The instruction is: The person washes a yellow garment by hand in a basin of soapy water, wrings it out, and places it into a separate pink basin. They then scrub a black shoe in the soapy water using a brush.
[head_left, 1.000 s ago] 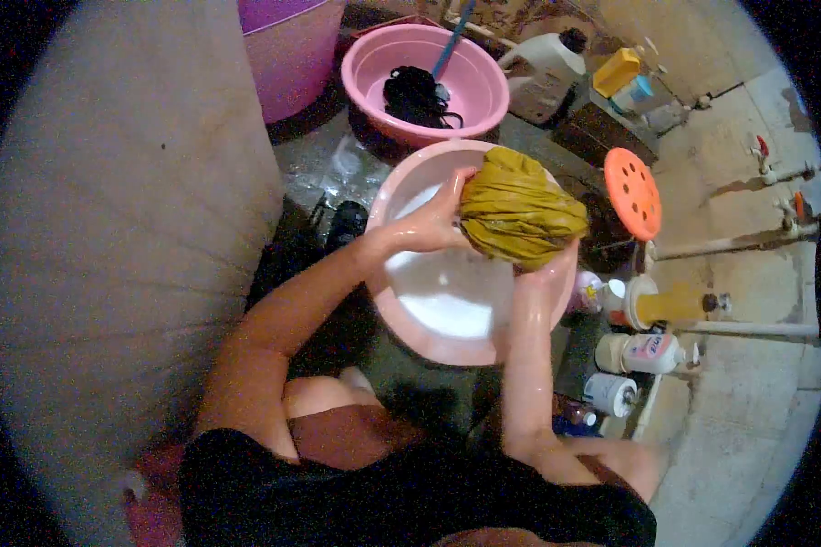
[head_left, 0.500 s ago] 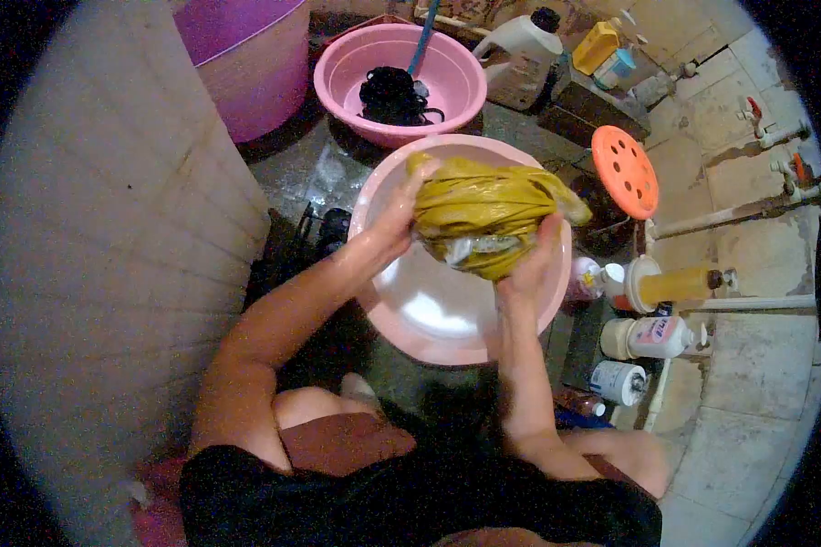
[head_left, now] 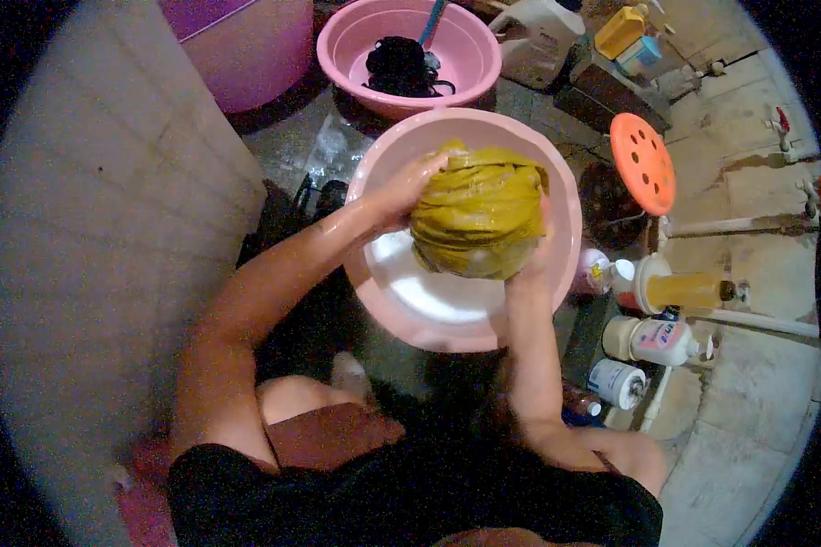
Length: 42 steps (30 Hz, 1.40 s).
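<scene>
A bunched, wet mustard-yellow cloth is held between my two hands, over a pale pink basin. My left hand grips its upper left side, with the fingers partly hidden by the folds. On the lower right my right hand closes around the cloth, and its fingertips are mostly behind the fabric. Whitish suds show near the cloth's lower edge. Below it, the bare bottom of the basin reflects light. The kind of garment cannot be made out.
Behind stands a pink tub with black cloth in it. A purple bucket is at the back left. An orange perforated stool top, a white bottle and other containers line the right wall. A pale wall rises on the left.
The yellow cloth has been gathered into a rounder, tighter bundle; the loose end at its right is tucked in. Both hands keep hold of it. The view has shifted slightly.
</scene>
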### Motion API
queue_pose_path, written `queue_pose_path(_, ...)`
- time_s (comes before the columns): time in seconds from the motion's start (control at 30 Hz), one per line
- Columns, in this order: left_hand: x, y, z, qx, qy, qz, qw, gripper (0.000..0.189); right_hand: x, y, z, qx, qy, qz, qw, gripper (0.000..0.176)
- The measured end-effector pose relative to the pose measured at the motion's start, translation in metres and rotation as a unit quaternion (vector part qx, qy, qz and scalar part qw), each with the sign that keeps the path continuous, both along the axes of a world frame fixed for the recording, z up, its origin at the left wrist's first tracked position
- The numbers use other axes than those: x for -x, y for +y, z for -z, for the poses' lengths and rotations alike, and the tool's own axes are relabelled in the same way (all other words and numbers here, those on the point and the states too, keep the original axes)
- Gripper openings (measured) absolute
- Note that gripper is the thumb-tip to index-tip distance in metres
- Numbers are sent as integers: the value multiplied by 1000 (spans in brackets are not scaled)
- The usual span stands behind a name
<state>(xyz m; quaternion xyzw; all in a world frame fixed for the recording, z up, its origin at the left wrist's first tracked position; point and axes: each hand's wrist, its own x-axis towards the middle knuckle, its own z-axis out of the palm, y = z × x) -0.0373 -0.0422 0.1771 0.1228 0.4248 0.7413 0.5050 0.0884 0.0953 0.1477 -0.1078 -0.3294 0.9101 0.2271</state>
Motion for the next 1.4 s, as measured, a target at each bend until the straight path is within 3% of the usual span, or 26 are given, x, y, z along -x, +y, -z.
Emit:
queue_pose_path(0.07,2,2,7,-2,23,21,1000,45,-3,3,1,23,-23,-19,999,49)
queue_pose_path(0.17,9,4,22,42,23,157,986,53,-9,-5,-8,-20,-72,-22,997,48)
queue_pose_path(0.33,-4,0,56,45,-57,108,991,61,-4,5,30,127,-88,-81,985,43)
queue_pose_path(0.4,3,-5,54,99,-84,104,986,64,4,-1,28,135,-159,27,978,43)
queue_pose_path(0.47,14,-6,58,92,-70,109,987,70,7,2,25,158,-137,16,978,44)
queue_pose_path(0.53,29,0,73,8,-12,69,998,74,15,12,29,142,-61,29,988,44)
queue_pose_path(0.57,32,-5,54,-24,75,67,995,73,24,11,5,156,-79,31,984,46)
queue_pose_path(0.6,38,-5,32,22,93,21,995,68,37,12,-18,153,-79,29,985,46)
queue_pose_path(0.63,56,0,44,51,124,-35,990,65,52,14,-40,156,-66,30,985,47)
queue_pose_path(0.67,69,5,56,79,155,-92,980,63,69,19,-52,159,-52,29,985,48)
queue_pose_path(0.7,60,3,40,100,156,-241,953,54,88,32,-51,149,3,-30,988,48)
queue_pose_path(0.73,62,0,40,99,157,-243,952,54,106,43,-48,140,58,-90,984,49)
queue_pose_path(0.8,71,-13,48,207,452,-281,821,53,135,46,-69,127,-9,-78,989,50)
queue_pose_path(0.83,75,-19,63,245,536,-274,760,60,147,47,-77,115,-76,-64,988,51)
queue_pose_path(0.87,73,-25,75,245,536,-273,760,60,160,55,-71,115,-76,-64,988,51)
queue_pose_path(0.93,65,-36,97,344,602,-178,699,68,179,73,-51,156,-17,-179,971,53)
queue_pose_path(0.97,73,-38,122,373,586,-98,712,70,174,63,-57,66,-51,-152,985,51)
queue_pose_path(1.0,69,-45,122,373,586,-99,713,70,173,65,-52,-39,-114,-150,981,48)
queue_pose_path(1.07,51,-56,118,353,621,-138,686,67,163,64,-45,-291,-184,-137,929,25)
queue_pose_path(1.13,49,-54,107,356,611,-128,695,65,150,69,-26,-477,-272,-195,812,24)
queue_pose_path(1.17,49,-54,103,362,598,-120,705,64,131,77,-2,-684,-228,-192,666,26)
queue_pose_path(1.2,53,-54,104,360,601,-121,703,64,113,82,16,-846,-169,-173,476,29)
queue_pose_path(1.27,52,-56,115,358,616,-134,689,63,92,69,-13,-856,-279,-258,349,50)
queue_pose_path(1.3,52,-54,115,356,620,-130,687,63,80,87,13,-855,-281,-254,353,50)
queue_pose_path(1.33,53,-51,116,358,629,-145,674,63,69,120,59,-907,-218,-126,337,45)
queue_pose_path(1.4,52,-50,115,359,639,-161,661,63,58,122,47,-938,-150,6,312,42)
